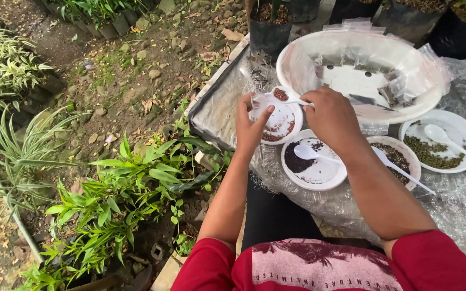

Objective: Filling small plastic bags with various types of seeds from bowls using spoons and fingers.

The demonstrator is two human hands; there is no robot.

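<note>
My left hand (251,125) pinches a small clear plastic bag (258,101) open just above a white plate (285,123) with reddish-brown seeds. My right hand (333,119) holds a white plastic spoon (286,97) loaded with reddish seeds, its bowl right beside the bag's mouth. Both hands hover over a tray covered in clear plastic sheet (222,110).
A big white bowl (303,59) with small bags stands behind. Three more white plates hold seeds and spoons: dark ones (314,161), brown ones (397,156), green ones (443,143). Black nursery pots (268,24) line the back. Green plants (120,199) and stony ground lie left.
</note>
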